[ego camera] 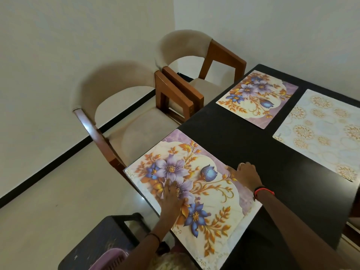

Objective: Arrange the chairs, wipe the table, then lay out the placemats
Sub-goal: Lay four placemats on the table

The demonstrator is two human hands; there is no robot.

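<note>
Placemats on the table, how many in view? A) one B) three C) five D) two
B: the near floral mat, the far floral mat and the pale gold-print mat all lie on the table.

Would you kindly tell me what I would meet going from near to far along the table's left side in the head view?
Dark stool → near floral placemat → far floral placemat → far chair.
</note>
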